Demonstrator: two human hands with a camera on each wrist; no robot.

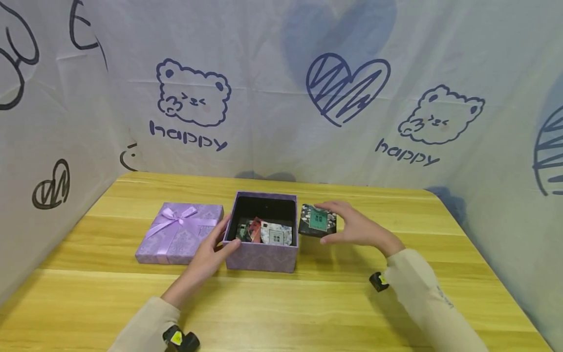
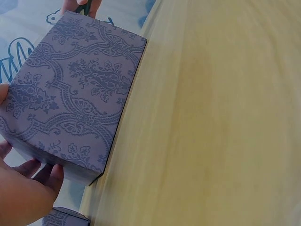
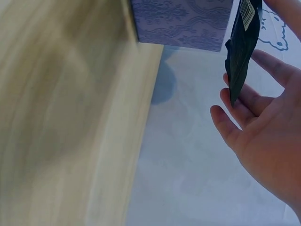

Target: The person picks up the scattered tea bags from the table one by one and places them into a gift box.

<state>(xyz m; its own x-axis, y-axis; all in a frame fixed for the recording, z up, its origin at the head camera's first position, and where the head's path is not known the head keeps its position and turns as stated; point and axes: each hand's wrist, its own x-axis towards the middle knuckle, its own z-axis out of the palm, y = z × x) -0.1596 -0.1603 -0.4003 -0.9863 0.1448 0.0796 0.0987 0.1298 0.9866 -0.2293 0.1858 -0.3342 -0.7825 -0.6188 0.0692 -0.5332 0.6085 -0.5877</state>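
Note:
An open purple gift box (image 1: pixel 261 257) with a damask pattern and a black lining stands on the table. Several small packets (image 1: pixel 276 233) lie inside it, one white floral, one red and one dark among them. At the box's left front corner my left hand (image 1: pixel 212 252) holds the box, thumb near the front rim and fingers along the left side. My right hand (image 1: pixel 358 227) pinches a flat black floral sachet (image 1: pixel 317 220) with a green label, just right of the box. In the right wrist view the sachet (image 3: pixel 243 52) is edge-on, between thumb and fingers.
The purple lid (image 1: pixel 180 232) with a ribbon bow lies left of the box on the wooden table (image 1: pixel 281 308). White cloth (image 1: pixel 264 98) with drawn bears and hearts hangs behind and at both sides. A black wrist device (image 1: pixel 180 338) is on the left sleeve.

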